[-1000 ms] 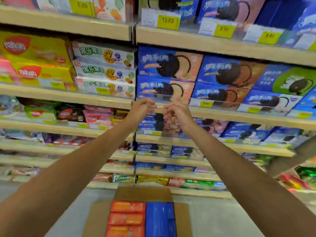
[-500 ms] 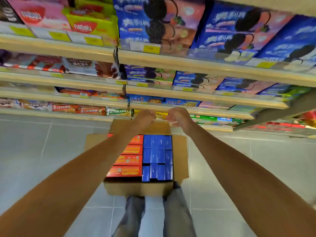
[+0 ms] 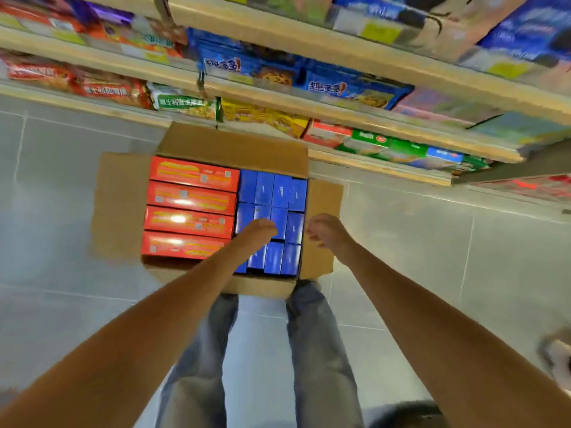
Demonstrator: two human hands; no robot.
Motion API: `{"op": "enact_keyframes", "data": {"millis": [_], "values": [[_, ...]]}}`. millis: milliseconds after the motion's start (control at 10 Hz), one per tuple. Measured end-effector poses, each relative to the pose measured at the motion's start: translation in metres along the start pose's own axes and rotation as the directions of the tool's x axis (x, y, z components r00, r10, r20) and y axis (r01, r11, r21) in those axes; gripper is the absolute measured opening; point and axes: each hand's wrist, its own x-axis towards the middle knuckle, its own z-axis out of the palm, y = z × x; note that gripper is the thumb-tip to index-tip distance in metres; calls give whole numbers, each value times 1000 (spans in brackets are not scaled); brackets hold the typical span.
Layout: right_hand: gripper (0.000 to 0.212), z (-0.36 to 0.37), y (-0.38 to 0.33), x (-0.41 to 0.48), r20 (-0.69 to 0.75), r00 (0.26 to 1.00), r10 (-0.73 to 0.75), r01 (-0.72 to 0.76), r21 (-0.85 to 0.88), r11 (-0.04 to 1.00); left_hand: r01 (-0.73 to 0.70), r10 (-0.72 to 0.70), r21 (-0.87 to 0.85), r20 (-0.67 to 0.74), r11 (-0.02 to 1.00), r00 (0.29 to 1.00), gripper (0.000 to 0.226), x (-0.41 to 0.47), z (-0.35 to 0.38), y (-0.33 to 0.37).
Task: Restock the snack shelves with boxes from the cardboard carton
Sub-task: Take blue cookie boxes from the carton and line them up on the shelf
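Note:
An open cardboard carton sits on the tiled floor below the shelves. Its left half holds several red boxes lying flat. Its right half holds several blue boxes standing on end. My left hand hovers over the blue boxes near the carton's middle, fingers curled and blurred, holding nothing that I can see. Over the carton's right edge my right hand hangs with loosely spread fingers, empty. The snack shelves run across the top, packed with packets and boxes.
My legs in grey jeans stand just behind the carton. The carton's flaps splay out to the left and right. Grey floor tiles lie on both sides. A blurred pale object is at the right edge.
The view has tipped down from the upper shelves to the carton. Both hands have dropped from shelf height to just above the blue boxes and moved apart.

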Motion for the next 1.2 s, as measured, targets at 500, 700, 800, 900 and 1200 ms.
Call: {"op": "enact_keyframes", "data": {"millis": [500, 700, 800, 900, 1200], "values": [[37, 2, 68, 66, 193, 981, -34, 99, -338, 936, 114, -115, -15, -102, 993, 988, 36, 41, 108, -59], [40, 19, 100, 105, 270, 959, -80, 200, -455, 868, 33, -28, 11, -317, 999, 948, 34, 77, 144, -103], [44, 31, 113, 124, 300, 950, -83, 225, -479, 848, 59, -145, -236, -367, 970, 919, 35, 88, 155, -111], [44, 38, 122, 140, 309, 947, -91, 245, -507, 827, 143, -384, -634, -260, 760, 886, 39, 106, 163, -121], [45, 41, 155, 169, 268, 925, -270, 369, -455, 810, 32, -412, -774, -301, 632, 860, 32, 137, 182, -150]]}}
